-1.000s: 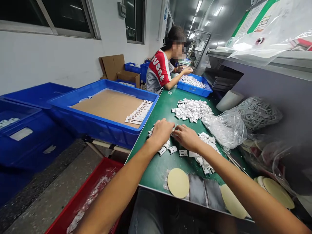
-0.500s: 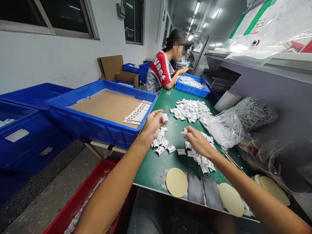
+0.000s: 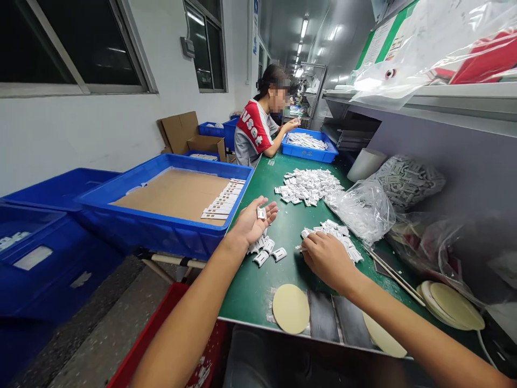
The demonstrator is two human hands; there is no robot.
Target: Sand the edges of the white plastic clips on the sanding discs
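My left hand [image 3: 253, 220] is palm up with its fingers spread, and a small white plastic piece [image 3: 262, 213] lies on its fingers. Beneath and beside it, several similar white pieces [image 3: 267, 246] sit on the green table [image 3: 288, 272]. My right hand [image 3: 326, 256] reaches palm down to the near edge of a pile of white pieces [image 3: 343, 235]; its fingers are bent together at a white piece, mostly hidden by the hand. A larger heap of white pieces [image 3: 309, 186] lies farther back on the table.
A blue tray [image 3: 161, 223] with cardboard and a row of flat pieces stands left. A person [image 3: 258, 124] sits beyond, by a blue bin [image 3: 310, 153]. Plastic bags [image 3: 363, 211] lie right. Round yellow discs [image 3: 291, 309] lie at the near edge. A red bin [image 3: 161, 323] stands below.
My left hand has opened from holding the piece in its fingertips to a spread palm. My right hand has moved down onto the near pile. The camera view has shifted.
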